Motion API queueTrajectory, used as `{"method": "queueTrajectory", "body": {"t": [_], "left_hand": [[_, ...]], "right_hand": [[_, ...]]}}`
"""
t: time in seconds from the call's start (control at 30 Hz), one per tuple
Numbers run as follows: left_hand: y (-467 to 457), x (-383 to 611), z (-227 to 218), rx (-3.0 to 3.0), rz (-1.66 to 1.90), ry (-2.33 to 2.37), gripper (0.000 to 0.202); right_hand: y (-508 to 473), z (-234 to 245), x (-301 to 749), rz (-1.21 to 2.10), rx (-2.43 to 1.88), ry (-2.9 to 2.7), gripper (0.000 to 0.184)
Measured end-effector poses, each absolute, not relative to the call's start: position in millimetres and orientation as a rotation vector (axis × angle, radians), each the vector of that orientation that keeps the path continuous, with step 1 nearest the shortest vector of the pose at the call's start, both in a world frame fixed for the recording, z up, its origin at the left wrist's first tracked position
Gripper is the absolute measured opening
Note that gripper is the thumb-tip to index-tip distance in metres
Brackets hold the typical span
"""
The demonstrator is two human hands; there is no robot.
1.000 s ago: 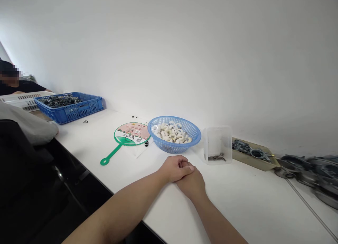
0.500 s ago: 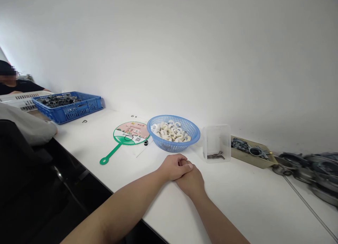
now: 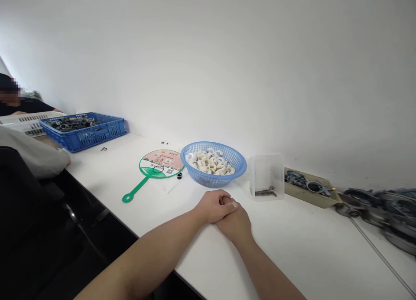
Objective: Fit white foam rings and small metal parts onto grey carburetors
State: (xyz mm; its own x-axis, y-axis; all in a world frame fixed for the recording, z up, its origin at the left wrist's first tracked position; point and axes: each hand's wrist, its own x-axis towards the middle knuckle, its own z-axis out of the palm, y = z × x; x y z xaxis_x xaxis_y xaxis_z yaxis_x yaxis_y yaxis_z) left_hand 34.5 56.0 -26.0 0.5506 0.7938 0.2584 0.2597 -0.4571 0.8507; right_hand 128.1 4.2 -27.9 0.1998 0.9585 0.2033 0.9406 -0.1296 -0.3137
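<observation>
Across the near middle of the white table [image 3: 299,248], in the head view, I have the left hand [image 3: 210,207] folded over the right hand [image 3: 236,225], its fingers together and curled on it; the right hand's fingers are mostly covered, so I cannot tell how they stand. Just far of them sits the blue basket [image 3: 211,180], heaped with white curved pieces [image 3: 212,163]; right of it stands a clear container [image 3: 277,174] with dark strips [image 3: 266,191] inside. Close spacing is what I would watch: a quick far reach could knock the basket and spill the pieces, and the container, which looks light, could tip if brushed. A careless leftward sweep might send the small black ring [image 3: 179,176] beside the fan [image 3: 150,163] rolling. The fan carries printed characters [image 3: 173,153] too small for me to read, plus a QR code [image 3: 169,171]; I make out no brand on basket or container.
</observation>
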Motion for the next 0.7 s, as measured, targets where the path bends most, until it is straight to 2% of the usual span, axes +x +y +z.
{"method": "queueTrajectory", "body": {"t": [0.7], "left_hand": [[55.5, 33.2, -25.0, 2.004, 0.853, 0.836, 0.035]], "right_hand": [[3.5, -26.3, 127.3, 0.061, -2.088, -1.766, 0.031]]}}
